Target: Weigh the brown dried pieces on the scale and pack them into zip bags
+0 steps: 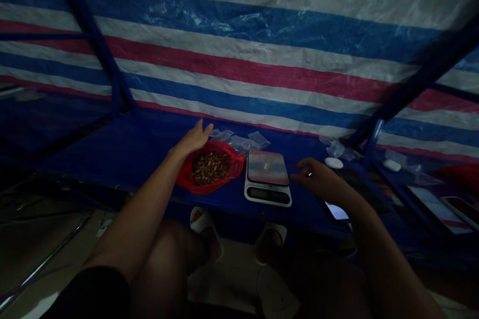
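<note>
A red plastic bag (190, 179) lies open on the blue table top (123, 139), filled with a heap of small brown pieces (211, 168). My left hand (193, 139) is open, with its fingers spread just beyond the bag's far rim. To the right of the bag sits a white digital kitchen scale (267, 177), with nothing on its platform. My right hand (316, 178) is open and holds nothing. Its fingers reach toward the scale without touching it, and a phone (337, 211) lies partly hidden beneath my wrist.
Several small clear plastic bags (239, 140) lie behind the scale. Two white oval objects (334, 163) lie to the right. A striped tarpaulin (239, 65) on a blue metal frame (90, 25) rises behind the table. My knees and white slippers (271, 241) are below.
</note>
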{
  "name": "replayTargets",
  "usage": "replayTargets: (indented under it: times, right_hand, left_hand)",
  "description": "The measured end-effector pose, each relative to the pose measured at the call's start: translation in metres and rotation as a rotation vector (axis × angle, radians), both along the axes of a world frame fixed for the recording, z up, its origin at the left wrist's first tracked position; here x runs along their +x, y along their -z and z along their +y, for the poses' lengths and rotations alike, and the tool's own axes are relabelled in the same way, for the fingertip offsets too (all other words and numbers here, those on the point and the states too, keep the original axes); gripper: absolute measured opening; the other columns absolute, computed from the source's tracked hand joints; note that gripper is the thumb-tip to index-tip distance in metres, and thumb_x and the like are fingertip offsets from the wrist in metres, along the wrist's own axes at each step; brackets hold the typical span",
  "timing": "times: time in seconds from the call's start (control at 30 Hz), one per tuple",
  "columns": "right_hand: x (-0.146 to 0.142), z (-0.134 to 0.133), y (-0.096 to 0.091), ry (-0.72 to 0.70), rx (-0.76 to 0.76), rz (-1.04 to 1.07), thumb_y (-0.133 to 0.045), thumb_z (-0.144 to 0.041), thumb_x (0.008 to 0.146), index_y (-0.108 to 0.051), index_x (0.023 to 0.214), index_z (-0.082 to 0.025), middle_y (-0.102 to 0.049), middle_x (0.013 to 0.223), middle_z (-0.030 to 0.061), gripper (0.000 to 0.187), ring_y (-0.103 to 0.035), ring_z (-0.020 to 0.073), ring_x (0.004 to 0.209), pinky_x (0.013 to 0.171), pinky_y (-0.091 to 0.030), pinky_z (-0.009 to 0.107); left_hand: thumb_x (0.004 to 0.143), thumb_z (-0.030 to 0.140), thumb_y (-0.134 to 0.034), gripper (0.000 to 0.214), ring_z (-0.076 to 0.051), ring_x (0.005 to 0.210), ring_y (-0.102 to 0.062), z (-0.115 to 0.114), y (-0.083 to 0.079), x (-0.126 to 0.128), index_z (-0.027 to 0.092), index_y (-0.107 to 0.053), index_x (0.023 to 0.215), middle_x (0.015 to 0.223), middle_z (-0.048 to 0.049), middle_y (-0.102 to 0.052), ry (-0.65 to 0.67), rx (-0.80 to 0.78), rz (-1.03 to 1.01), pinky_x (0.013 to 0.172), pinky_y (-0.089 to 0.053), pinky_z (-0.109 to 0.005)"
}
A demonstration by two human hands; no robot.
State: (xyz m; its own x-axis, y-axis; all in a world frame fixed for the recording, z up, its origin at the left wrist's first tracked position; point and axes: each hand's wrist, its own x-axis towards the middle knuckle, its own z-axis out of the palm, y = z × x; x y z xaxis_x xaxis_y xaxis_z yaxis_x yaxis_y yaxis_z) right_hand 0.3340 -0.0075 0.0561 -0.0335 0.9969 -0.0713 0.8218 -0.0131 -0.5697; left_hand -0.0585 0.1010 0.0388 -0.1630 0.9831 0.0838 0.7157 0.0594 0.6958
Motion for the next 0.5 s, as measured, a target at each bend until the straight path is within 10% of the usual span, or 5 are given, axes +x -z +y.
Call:
replayTargets:
  times: [0.23,0.5]
  right_hand:
    - [0.007,-0.012,0.012,-0.168,-0.290,-0.032,-0.079,-0.044,0.090,-0.057,0.147,-0.014,-0.084,0.093,0.0077,0.069,-0.077,0.0266,0.080,0.062,-0.051,0.031]
    - [-0.008,-0.012,0.021,-0.159,-0.149,0.005,-0.087,-0.048,0.083,-0.070,0.127,-0.016,-0.083,0.089,0.0084,0.057,-0.077,0.0277,0.081,0.064,-0.052,0.032]
  left_hand:
    - [0.110,0.050,-0.037,0.062,-0.038,0.142,-0.063,-0.005,0.003,-0.010,0.009,-0.066,0.145,0.151,-0.0229,-0.067,0.075,-0.076,0.193,0.120,-0.047,-0.046]
    - [0.109,0.053,-0.036,0.063,-0.032,0.149,-0.056,-0.010,0.002,0.010,0.012,-0.062,0.150,0.158,-0.0192,-0.062,0.204,0.181,0.156,0.127,-0.039,-0.047]
